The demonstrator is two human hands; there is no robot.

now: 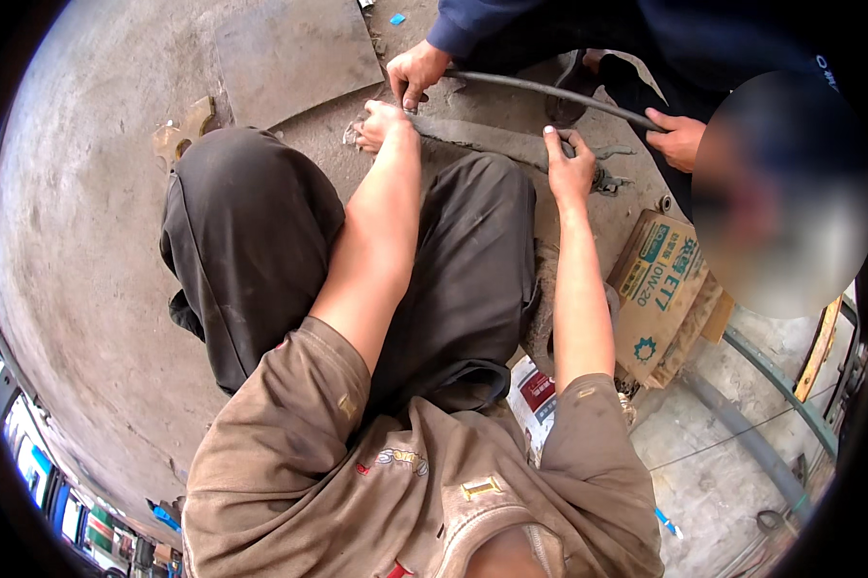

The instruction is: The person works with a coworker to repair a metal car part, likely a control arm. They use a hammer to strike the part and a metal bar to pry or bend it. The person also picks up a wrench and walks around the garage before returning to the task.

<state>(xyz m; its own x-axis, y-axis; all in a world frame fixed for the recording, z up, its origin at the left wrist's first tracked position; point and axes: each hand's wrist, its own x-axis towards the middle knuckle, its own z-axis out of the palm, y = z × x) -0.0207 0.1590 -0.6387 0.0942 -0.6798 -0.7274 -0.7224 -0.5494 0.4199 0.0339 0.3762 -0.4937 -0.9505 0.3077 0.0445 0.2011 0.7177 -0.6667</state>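
Observation:
Between my hands, low over the floor, runs a long, flat grey strip [482, 137]. My left hand [382, 125] is closed at its left end, fingers curled and partly hidden, with a small pale scrap [350, 133] beside them. My right hand [570, 162] grips the strip's right end, thumb up. Just past that hand, a dark metal piece with prongs [611, 175] sticks out; its kind is unclear. Facing me, another person has one hand [416, 73] almost touching my left hand, and the other hand [679, 140] on a dark rod or hose [549, 91].
A flat metal plate [299, 58] lies on the concrete floor [77, 241] at the far left, near a rusty yellowish piece [195, 120]. Right of my right arm stands a cardboard box [660, 299], with a small ring [665, 203] by it. Bent pipes [780, 385] lie farther right.

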